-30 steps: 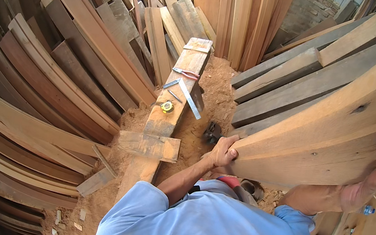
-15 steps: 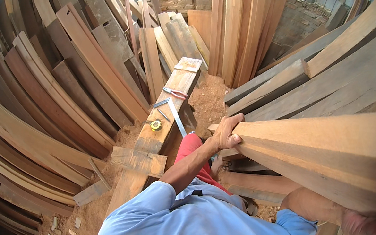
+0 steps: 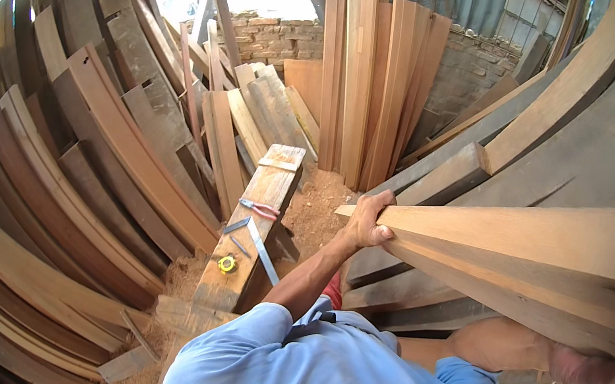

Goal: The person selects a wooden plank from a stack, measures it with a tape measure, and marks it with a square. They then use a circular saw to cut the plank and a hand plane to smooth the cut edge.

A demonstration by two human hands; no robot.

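Observation:
Long, pale wooden planks point(image 3: 510, 232) lie together at my right side, running toward the right rim. My left hand point(image 3: 371, 220) is closed around their near-centre end, thumb on the lower face and fingers over the top. Lower right, my right hand point(image 3: 584, 368) is curled against the planks' underside; it is slightly blurred and its fingertips are hidden. Left of my left forearm is a thick wooden beam point(image 3: 277, 179). On it lie red-handled pliers point(image 3: 260, 209), a metal try square point(image 3: 263, 253), a thin dark pencil-like stick point(image 3: 239, 246) and a yellow tape measure point(image 3: 227, 264).
Curved-looking rows of stacked boards point(image 3: 112, 153) fill the left side. Upright boards point(image 3: 377, 82) lean against a low brick wall point(image 3: 274, 38) at the back. Wide slabs point(image 3: 546, 157) lean at the far right. Sawdust point(image 3: 319, 202) covers the ground beside the beam.
The view has tilted up, so the beam and its tools sit lower in the picture. Both hands stay at the planks, and my red-clothed leg is now mostly hidden.

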